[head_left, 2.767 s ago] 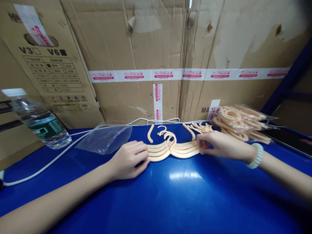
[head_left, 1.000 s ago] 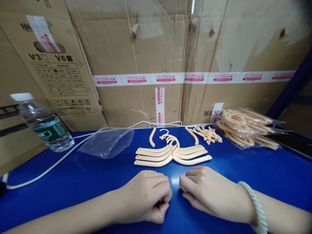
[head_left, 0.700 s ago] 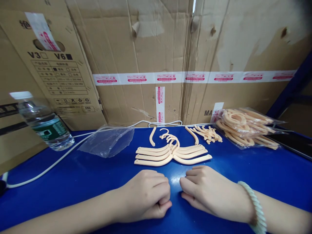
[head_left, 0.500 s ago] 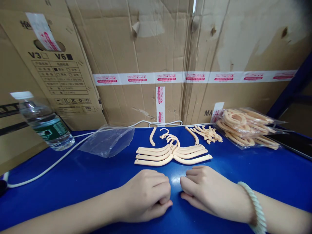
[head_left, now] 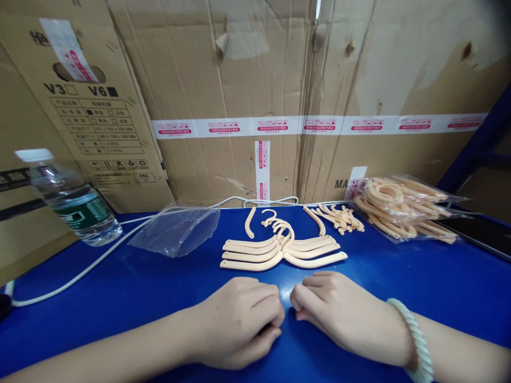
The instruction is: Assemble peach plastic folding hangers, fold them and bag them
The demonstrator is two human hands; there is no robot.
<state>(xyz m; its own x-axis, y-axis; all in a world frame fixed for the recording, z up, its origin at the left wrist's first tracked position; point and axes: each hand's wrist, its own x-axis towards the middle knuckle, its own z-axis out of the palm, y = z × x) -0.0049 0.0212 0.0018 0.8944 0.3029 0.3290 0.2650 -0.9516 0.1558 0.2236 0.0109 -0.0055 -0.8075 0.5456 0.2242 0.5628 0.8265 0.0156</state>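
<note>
My left hand (head_left: pixel 243 322) rests on the blue table, curled into a loose fist with nothing showing in it. Facing it across a narrow gap, my right hand (head_left: pixel 325 311) is also curled shut, with no object visible. Just beyond both hands lie several beige folding hangers (head_left: pixel 255 263), lined up one behind another with arms spread and hooks pointing away. Behind them are two loose hanger arms, one at the left (head_left: pixel 249 223) and one at the right (head_left: pixel 315 221). A small heap of beige pieces (head_left: pixel 343 219) sits beside the right one.
Clear bags of beige hanger parts (head_left: pixel 399 207) are stacked at the right, near a dark flat object (head_left: pixel 479 236). An empty plastic bag (head_left: pixel 175 231), a white cable (head_left: pixel 80 276) and a water bottle (head_left: pixel 75 207) stand left. Cardboard (head_left: pixel 223 165) walls the back.
Both fists have shifted slightly toward each other, narrowing the gap, and the right fingers have curled in a bit more. The hangers and other parts lie as before.
</note>
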